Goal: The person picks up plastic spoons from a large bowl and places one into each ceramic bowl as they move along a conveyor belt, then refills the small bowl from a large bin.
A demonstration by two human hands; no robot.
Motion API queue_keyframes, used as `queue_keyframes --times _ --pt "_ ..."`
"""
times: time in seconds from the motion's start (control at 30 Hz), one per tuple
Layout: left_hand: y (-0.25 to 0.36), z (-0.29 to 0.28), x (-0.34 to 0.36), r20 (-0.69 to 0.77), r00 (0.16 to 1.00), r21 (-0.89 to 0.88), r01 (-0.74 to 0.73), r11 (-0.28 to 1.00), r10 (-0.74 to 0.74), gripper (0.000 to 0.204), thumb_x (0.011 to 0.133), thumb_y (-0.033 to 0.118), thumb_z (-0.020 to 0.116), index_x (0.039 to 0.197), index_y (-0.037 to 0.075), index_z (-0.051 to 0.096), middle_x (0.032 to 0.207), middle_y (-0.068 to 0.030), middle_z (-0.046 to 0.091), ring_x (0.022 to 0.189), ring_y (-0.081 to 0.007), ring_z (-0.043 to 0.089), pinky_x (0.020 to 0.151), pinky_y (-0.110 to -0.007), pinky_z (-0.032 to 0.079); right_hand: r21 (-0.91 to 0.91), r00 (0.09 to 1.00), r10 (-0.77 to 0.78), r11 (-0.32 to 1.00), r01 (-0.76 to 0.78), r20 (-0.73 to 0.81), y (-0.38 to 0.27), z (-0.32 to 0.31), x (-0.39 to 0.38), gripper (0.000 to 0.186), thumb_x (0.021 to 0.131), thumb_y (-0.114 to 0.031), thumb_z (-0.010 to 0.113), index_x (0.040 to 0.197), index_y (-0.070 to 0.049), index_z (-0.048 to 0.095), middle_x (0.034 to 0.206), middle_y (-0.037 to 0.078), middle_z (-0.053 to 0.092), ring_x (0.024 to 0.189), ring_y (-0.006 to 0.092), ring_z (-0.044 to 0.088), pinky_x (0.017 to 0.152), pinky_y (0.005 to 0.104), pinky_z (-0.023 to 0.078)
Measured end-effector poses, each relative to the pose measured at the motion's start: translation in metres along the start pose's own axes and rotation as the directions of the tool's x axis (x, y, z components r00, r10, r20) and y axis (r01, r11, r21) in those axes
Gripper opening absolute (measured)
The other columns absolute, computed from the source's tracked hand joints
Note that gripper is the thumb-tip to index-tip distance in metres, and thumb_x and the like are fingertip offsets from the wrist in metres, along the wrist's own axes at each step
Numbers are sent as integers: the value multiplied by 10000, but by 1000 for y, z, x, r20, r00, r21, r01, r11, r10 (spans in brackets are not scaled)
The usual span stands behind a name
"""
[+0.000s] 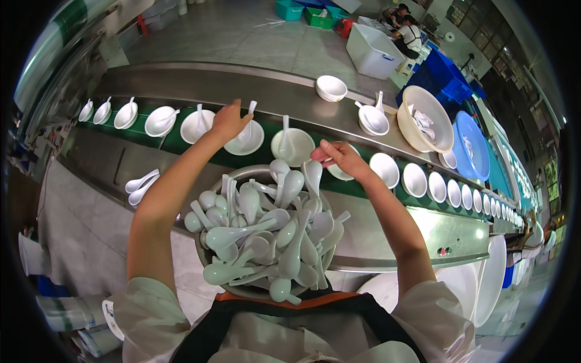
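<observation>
Left grip point(230, 124): hung over a bowl point(258, 140), by a spoon handle point(252, 107); could not tell whether clamped;
Right grip point(343, 158): hung just beside a spoon point(313, 172); likewise unreadable;
Basin point(245, 173): sat near, heaped with spoons point(289, 263), probably for short reach;
Belt point(233, 160): carried single-file bowls point(414, 180), probably for even access;
Half-hidden bowl point(342, 173): lay behind the right grip;
Far-right bowls point(496, 209): blurred together.

A factory workshop is indicated: white bowls point(384, 170) are lined up in a long row on a green conveyor belt point(175, 147), white spoons point(290, 259) are heaped in bulk, large plastic bins point(369, 59) are set on the hard floor point(224, 45), and co-workers point(413, 38) are seen beyond.
</observation>
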State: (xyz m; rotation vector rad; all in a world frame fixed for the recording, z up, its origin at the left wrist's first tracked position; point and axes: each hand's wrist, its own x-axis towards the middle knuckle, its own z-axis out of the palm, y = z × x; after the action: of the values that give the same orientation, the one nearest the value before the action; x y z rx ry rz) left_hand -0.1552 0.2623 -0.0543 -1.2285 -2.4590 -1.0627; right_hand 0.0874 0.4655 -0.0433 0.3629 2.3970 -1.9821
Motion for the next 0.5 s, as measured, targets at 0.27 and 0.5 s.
queue_keyframes --times 0.27,0.5 --pt "82 -43 -46 713 629 -473 105 875 310 212 778 227 658 818 22 622 772 -10 604 738 -93 530 693 -262 434 -32 998 23 999 -21 65 -61 13 -26 296 826 -320 620 891 -32 627 829 34 612 749 105 589 633 239 521" --pt "84 -68 -47 614 710 -618 160 769 346 100 741 107 675 756 38 604 749 10 580 687 -49 497 651 -215 408 -397 827 -531 810 432 -185 -28 2 19 114 791 -121 643 873 -48 613 852 67 635 724 196 619 709 255 513"
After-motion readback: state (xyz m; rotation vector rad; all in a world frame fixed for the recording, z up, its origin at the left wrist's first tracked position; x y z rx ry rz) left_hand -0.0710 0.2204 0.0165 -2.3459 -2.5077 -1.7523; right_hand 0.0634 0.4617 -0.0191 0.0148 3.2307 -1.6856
